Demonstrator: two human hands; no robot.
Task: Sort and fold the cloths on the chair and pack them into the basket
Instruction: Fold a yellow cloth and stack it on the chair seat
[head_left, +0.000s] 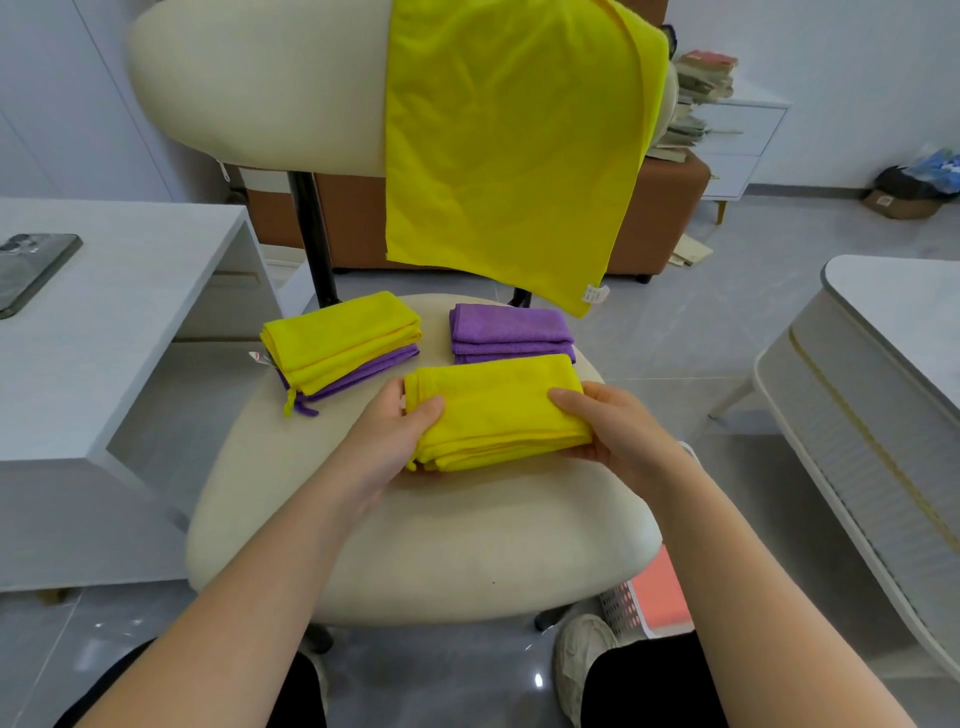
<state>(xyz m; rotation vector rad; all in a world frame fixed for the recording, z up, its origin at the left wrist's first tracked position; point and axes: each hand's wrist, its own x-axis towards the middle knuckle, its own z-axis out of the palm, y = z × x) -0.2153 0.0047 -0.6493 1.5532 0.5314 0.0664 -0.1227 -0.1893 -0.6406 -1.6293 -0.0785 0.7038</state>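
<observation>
A folded yellow cloth (496, 410) lies in the middle of the cream chair seat (415, 545). My left hand (395, 431) grips its left end, thumb on top. My right hand (608, 421) grips its right end the same way. Behind it lies a folded purple cloth (506, 327). At the seat's back left sits a stack of a folded yellow cloth (340, 338) on a purple one (363, 371). An unfolded yellow cloth (509, 140) hangs over the chair's backrest (260, 83). A white perforated basket (623, 608) with a pink inside peeks out under the seat's right edge.
A white desk (104, 322) with a phone (31, 270) stands to the left. A white round-cornered table (883, 364) is on the right. Behind the chair are a brown cabinet (660, 218) and stacked books (701, 88). My shoe (582, 654) is on the grey tile floor.
</observation>
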